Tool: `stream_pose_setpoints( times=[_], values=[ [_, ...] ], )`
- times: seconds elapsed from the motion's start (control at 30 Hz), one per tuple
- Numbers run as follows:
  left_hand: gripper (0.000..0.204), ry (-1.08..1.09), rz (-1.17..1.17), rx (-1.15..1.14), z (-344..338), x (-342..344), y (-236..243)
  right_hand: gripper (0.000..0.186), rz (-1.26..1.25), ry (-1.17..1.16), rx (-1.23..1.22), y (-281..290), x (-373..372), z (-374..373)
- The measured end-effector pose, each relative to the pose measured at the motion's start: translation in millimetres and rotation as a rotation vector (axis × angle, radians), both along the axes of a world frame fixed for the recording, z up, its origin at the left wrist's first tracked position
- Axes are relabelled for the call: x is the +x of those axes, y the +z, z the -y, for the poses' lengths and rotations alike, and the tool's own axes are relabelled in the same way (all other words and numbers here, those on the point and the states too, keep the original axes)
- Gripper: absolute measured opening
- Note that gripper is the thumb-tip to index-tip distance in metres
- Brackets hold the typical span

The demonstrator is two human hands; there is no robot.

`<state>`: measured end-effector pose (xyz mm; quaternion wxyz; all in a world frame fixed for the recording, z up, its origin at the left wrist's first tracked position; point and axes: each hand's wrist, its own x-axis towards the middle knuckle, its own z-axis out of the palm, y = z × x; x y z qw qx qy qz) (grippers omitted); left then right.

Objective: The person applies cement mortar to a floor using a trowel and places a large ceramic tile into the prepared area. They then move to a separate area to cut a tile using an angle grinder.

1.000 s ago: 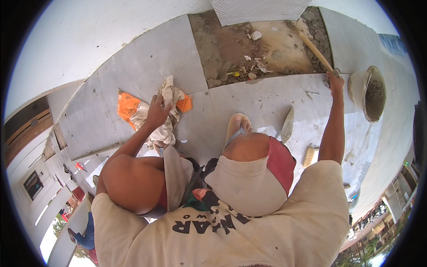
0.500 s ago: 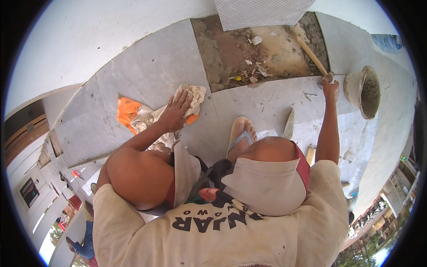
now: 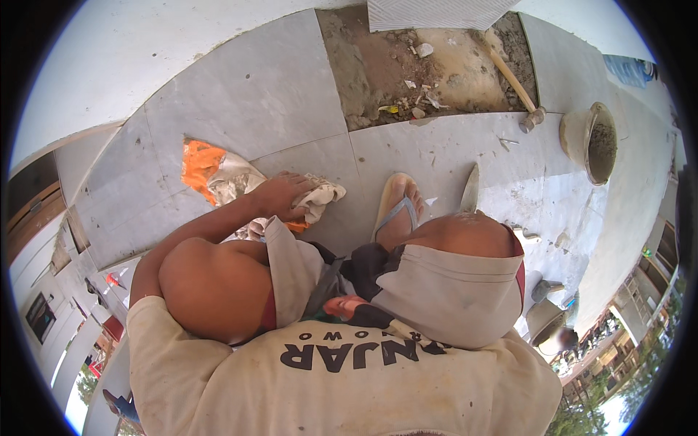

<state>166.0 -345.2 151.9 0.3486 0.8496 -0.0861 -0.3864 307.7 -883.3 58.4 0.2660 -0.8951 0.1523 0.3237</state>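
Observation:
My left hand is pressed on a bunched, dirty white and orange cloth, its fingers curled over the crumpled end beside my left foot. The cloth lies on grey floor tiles. My right hand and forearm are not visible. Ahead on the right rests a hammer with a metal head and a wooden handle, untouched; its handle reaches over the untiled patch. A pointed metal blade sticks out past my right knee, its other end hidden.
Rough mortar and rubble fill the untiled patch, with a textured white tile above it. A bucket of mortar stands at the right. Near my right side are a dark tool and another bucket.
My right hand has let go of the hammer and gone out of view; the hammer stays on the floor. My left hand has drawn in slightly, its fingers more curled on the cloth.

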Motion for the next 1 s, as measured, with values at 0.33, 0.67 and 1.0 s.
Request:
stream_pose_setpoints(
  times=[0.33, 0.67, 1.0],
  values=[
    [0.084, 0.086, 0.399, 0.278, 5, 18, -48, 0.052, -0.068, -0.187, 0.146, 29, -19, -60],
    [0.086, 0.129, 0.391, 0.294, 14, 1, -64, 0.035, -0.138, 0.194, 0.592, 67, 63, -257],
    [0.086, 0.149, 0.378, 0.278, 13, 2, -62, 0.036, -0.24, 0.275, 0.488, 50, 65, -338]
  ],
)
